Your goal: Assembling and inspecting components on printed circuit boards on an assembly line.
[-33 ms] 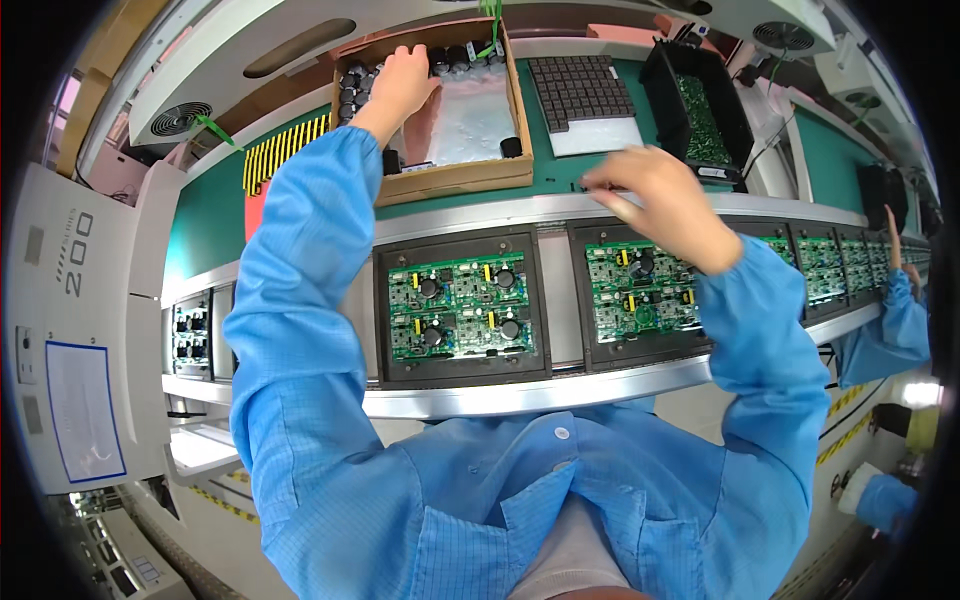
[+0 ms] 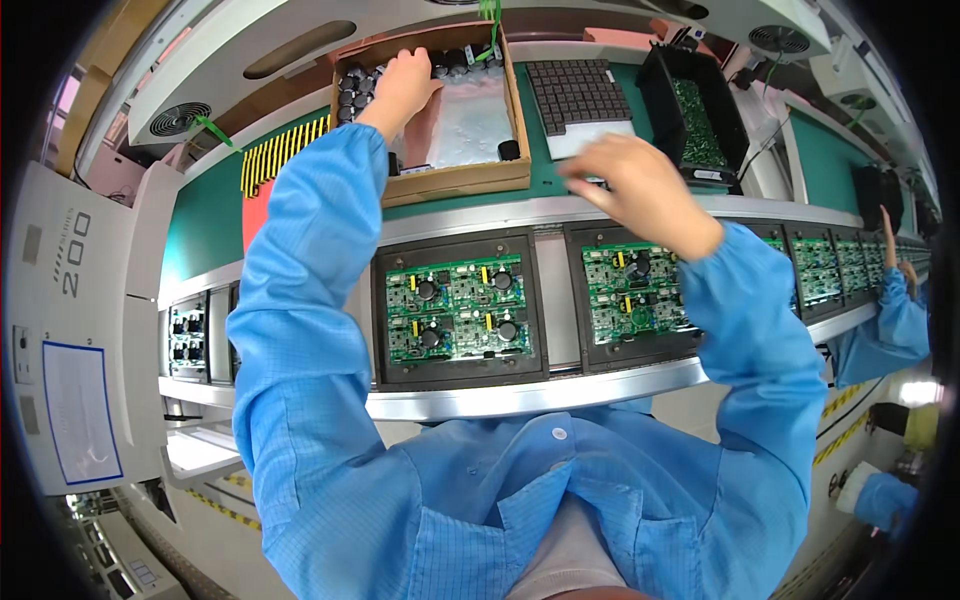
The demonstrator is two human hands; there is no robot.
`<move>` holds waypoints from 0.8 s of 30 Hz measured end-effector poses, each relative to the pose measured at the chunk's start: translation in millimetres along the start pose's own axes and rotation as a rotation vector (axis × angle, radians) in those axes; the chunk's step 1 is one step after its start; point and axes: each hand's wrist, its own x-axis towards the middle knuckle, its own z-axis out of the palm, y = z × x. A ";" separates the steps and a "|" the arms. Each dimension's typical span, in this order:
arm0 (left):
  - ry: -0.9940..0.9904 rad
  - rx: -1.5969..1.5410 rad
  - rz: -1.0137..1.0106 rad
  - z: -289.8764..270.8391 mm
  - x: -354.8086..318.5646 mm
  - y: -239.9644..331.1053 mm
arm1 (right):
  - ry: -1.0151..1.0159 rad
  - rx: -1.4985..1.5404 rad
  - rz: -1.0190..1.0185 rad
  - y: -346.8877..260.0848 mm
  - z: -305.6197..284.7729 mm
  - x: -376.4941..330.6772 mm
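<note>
Your L hand (image 2: 404, 86) is at 11 o'clock, inside the cardboard box (image 2: 460, 181), fingers bent down by the blk cylindrical parts (image 2: 357, 84) along its left & far sides; fingertips hidden, so can't tell if it's grasping one. Your R hand (image 2: 635, 185) is at 2 o'clock, blurred, near the white board (image 2: 592, 134) w/ dark blocks (image 2: 575, 95) at 1 o'clock. Fingers part-curled; can't tell if anything's in them. Blk bin (image 2: 657, 110) w/ green bits sits btwn 1 & 2. One framed PCB panel (image 2: 458, 308) lies approx dead ctr, another (image 2: 625, 298) at 3 o'clock, partly behind your R sleeve (image 2: 755, 310).
</note>
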 end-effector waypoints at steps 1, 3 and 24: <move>-0.045 -0.007 -0.029 7.3 5.2 -1.1 | -0.010 -0.025 0.004 -0.8 12.6 23.1; -0.076 -0.054 -0.063 7.7 8.6 1.7 | -0.071 -0.131 -0.003 10.7 42.6 59.6; -0.201 -1.188 0.172 -84.1 -269.2 208.3 | -0.084 0.248 0.163 38.0 7.7 104.3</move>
